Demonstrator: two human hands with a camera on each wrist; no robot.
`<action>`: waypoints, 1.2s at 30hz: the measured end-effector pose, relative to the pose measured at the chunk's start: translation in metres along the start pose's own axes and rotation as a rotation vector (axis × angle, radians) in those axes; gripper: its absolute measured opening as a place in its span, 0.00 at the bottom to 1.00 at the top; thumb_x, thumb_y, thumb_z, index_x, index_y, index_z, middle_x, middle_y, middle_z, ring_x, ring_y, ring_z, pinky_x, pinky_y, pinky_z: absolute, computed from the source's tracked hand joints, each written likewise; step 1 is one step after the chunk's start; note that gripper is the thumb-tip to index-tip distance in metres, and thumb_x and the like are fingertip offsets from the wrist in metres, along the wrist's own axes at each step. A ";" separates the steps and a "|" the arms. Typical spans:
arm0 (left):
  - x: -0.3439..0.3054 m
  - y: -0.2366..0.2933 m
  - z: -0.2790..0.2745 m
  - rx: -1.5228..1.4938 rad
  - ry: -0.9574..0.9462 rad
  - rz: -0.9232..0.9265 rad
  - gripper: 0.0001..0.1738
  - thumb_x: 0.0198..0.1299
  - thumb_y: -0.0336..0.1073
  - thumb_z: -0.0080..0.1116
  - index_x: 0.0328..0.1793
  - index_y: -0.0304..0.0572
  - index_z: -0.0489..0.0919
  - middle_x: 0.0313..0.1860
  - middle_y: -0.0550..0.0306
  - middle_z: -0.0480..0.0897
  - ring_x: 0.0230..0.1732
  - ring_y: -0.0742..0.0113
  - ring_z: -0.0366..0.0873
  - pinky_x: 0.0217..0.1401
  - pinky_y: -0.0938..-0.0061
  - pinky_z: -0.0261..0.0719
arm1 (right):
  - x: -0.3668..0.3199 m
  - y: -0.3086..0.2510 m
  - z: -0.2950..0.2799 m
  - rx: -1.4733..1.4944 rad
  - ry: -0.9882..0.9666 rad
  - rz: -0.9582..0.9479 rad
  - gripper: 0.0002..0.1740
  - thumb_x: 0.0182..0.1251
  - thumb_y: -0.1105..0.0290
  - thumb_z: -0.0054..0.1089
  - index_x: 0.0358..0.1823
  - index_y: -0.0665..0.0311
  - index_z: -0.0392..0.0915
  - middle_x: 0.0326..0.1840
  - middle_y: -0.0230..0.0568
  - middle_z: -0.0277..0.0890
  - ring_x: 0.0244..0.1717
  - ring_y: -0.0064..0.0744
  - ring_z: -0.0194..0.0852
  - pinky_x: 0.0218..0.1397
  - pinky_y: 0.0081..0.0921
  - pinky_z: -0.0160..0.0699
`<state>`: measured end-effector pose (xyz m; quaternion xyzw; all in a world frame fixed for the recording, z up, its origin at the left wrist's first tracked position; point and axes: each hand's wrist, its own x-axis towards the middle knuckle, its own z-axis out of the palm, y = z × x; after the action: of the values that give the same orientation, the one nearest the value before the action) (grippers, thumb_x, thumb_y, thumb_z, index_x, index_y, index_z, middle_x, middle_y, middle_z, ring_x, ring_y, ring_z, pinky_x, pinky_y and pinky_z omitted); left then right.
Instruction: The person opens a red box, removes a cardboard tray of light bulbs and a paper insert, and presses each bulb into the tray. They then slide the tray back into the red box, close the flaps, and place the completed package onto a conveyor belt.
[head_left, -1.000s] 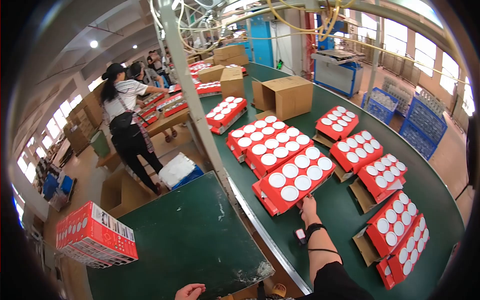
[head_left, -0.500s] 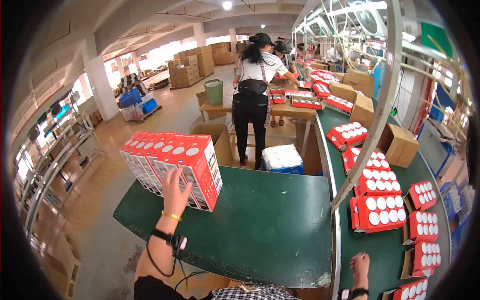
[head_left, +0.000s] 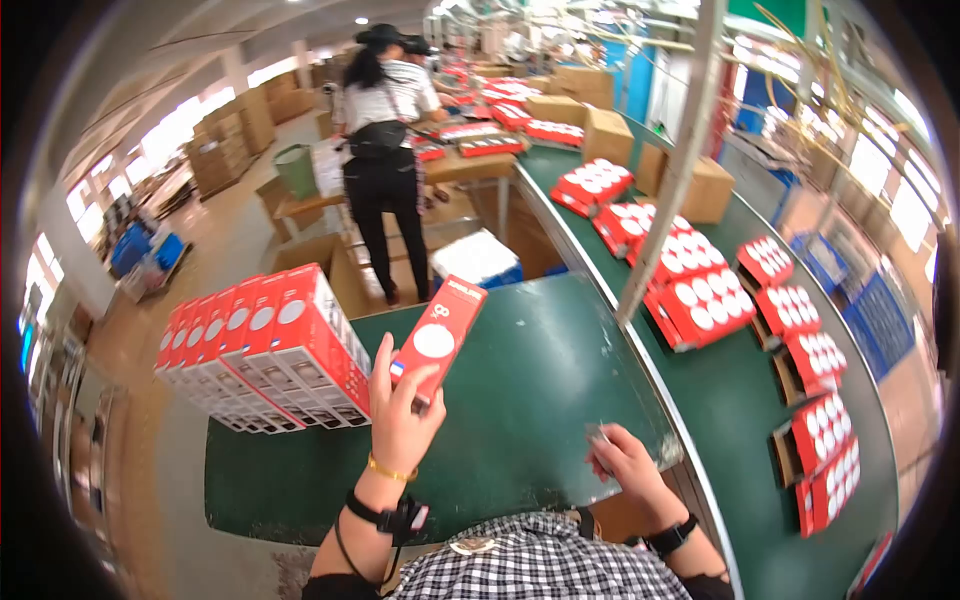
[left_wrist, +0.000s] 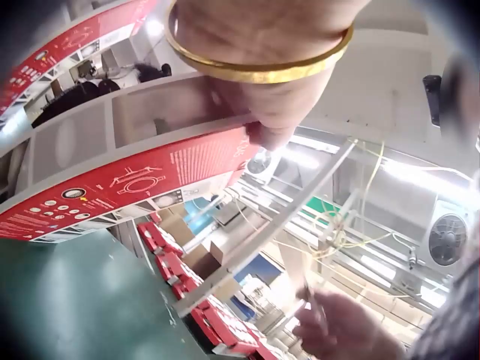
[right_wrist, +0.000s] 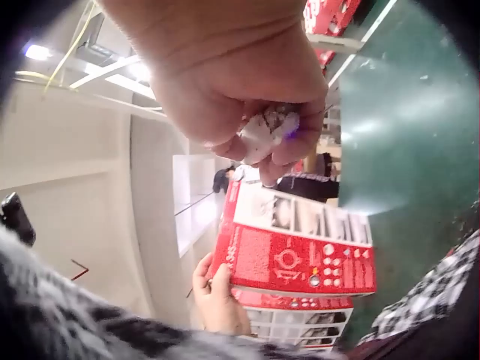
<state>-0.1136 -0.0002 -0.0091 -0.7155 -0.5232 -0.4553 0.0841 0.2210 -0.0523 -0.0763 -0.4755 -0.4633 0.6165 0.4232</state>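
My left hand (head_left: 405,428) grips a tall red and white printed box (head_left: 436,338) by its near end, tilted over the green table, its red top with a white circle facing up. In the right wrist view, that box (right_wrist: 300,259) shows a printed red side. Left of it, a row of similar boxes (head_left: 262,335) stands upright on the table. My right hand (head_left: 628,462) is over the table's right part, fingers curled around a small whitish, crumpled-looking piece (right_wrist: 262,136); my fingers hide part of it, and I cannot tell its kind.
Along the right runs a green belt (head_left: 660,400) carrying red packs with white round tops (head_left: 705,305) and open cardboard boxes (head_left: 700,185). A metal post (head_left: 680,175) rises at the table's far right corner. Beyond the table, a person (head_left: 385,160) stands at another bench.
My right hand has left a red pack on the belt and come over the table. My left hand reached the box row and now holds one box to its right. The head view has turned left.
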 end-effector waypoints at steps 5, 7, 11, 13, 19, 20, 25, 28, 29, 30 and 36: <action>-0.030 0.026 -0.007 -0.205 -0.182 0.017 0.26 0.44 0.26 0.73 0.51 0.47 0.77 0.71 0.37 0.70 0.67 0.42 0.73 0.68 0.55 0.72 | -0.001 -0.059 0.053 -0.079 -0.109 -0.044 0.15 0.83 0.61 0.46 0.55 0.65 0.73 0.32 0.30 0.76 0.29 0.17 0.72 0.32 0.18 0.73; -0.031 0.034 -0.013 -0.203 -0.220 0.042 0.27 0.42 0.26 0.74 0.51 0.47 0.76 0.66 0.39 0.74 0.65 0.43 0.74 0.67 0.55 0.73 | 0.002 -0.066 0.065 -0.238 -0.081 -0.104 0.14 0.82 0.60 0.48 0.52 0.64 0.74 0.25 0.27 0.74 0.26 0.16 0.70 0.29 0.19 0.68; -0.030 0.033 -0.020 -0.282 -0.119 -0.058 0.27 0.43 0.29 0.76 0.51 0.45 0.77 0.63 0.40 0.76 0.64 0.45 0.75 0.65 0.56 0.75 | 0.004 -0.071 0.074 -0.161 -0.081 -0.068 0.15 0.82 0.59 0.47 0.48 0.65 0.74 0.23 0.27 0.72 0.24 0.16 0.68 0.28 0.21 0.67; -0.028 0.036 -0.022 -0.306 -0.153 -0.073 0.28 0.42 0.29 0.76 0.51 0.45 0.77 0.63 0.40 0.76 0.64 0.45 0.75 0.65 0.56 0.75 | 0.008 -0.074 0.078 -0.156 -0.096 -0.074 0.15 0.82 0.59 0.47 0.47 0.65 0.74 0.22 0.27 0.71 0.23 0.16 0.68 0.28 0.21 0.67; -0.030 0.039 -0.021 -0.290 -0.169 -0.028 0.29 0.42 0.29 0.76 0.52 0.46 0.76 0.64 0.39 0.75 0.63 0.45 0.75 0.64 0.56 0.76 | 0.016 -0.077 0.082 -0.165 -0.093 -0.093 0.16 0.82 0.58 0.47 0.47 0.65 0.73 0.23 0.27 0.71 0.24 0.16 0.69 0.28 0.21 0.67; -0.031 0.040 -0.021 -0.289 -0.168 -0.033 0.29 0.42 0.29 0.76 0.52 0.46 0.76 0.64 0.39 0.75 0.63 0.45 0.75 0.64 0.56 0.76 | 0.017 -0.077 0.082 -0.136 -0.093 -0.088 0.16 0.82 0.58 0.47 0.47 0.65 0.73 0.23 0.27 0.71 0.24 0.16 0.69 0.28 0.21 0.67; -0.031 0.043 -0.022 -0.284 -0.183 -0.010 0.32 0.40 0.29 0.78 0.53 0.46 0.75 0.64 0.38 0.75 0.63 0.44 0.76 0.63 0.56 0.77 | 0.018 -0.079 0.082 -0.138 -0.106 -0.074 0.16 0.82 0.58 0.46 0.48 0.65 0.73 0.23 0.27 0.71 0.24 0.16 0.69 0.28 0.21 0.67; -0.031 0.043 -0.022 -0.274 -0.182 0.002 0.31 0.40 0.29 0.78 0.53 0.46 0.75 0.64 0.38 0.75 0.63 0.44 0.76 0.62 0.56 0.77 | 0.018 -0.079 0.081 -0.144 -0.118 -0.076 0.16 0.83 0.57 0.46 0.48 0.64 0.73 0.25 0.26 0.70 0.25 0.15 0.69 0.27 0.19 0.67; -0.031 0.043 -0.022 -0.275 -0.183 0.003 0.31 0.40 0.29 0.78 0.53 0.46 0.75 0.64 0.38 0.75 0.63 0.44 0.76 0.62 0.56 0.77 | 0.018 -0.079 0.081 -0.152 -0.129 -0.083 0.17 0.83 0.56 0.45 0.48 0.64 0.73 0.26 0.24 0.69 0.25 0.14 0.69 0.26 0.17 0.67; -0.032 0.043 -0.022 -0.275 -0.184 0.002 0.31 0.40 0.28 0.78 0.53 0.45 0.75 0.64 0.38 0.75 0.63 0.45 0.76 0.62 0.57 0.77 | 0.018 -0.080 0.081 -0.151 -0.128 -0.083 0.17 0.83 0.56 0.45 0.48 0.64 0.73 0.26 0.24 0.69 0.25 0.14 0.69 0.26 0.17 0.67; -0.032 0.045 -0.022 -0.284 -0.186 0.001 0.32 0.40 0.28 0.78 0.53 0.46 0.75 0.64 0.38 0.75 0.63 0.45 0.76 0.62 0.57 0.77 | 0.017 -0.083 0.082 -0.180 -0.114 -0.054 0.17 0.83 0.56 0.45 0.48 0.63 0.73 0.25 0.24 0.69 0.25 0.14 0.69 0.26 0.17 0.67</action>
<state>-0.0895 -0.0547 -0.0044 -0.7595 -0.4585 -0.4566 -0.0663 0.1441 -0.0324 0.0112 -0.4631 -0.5528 0.5868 0.3684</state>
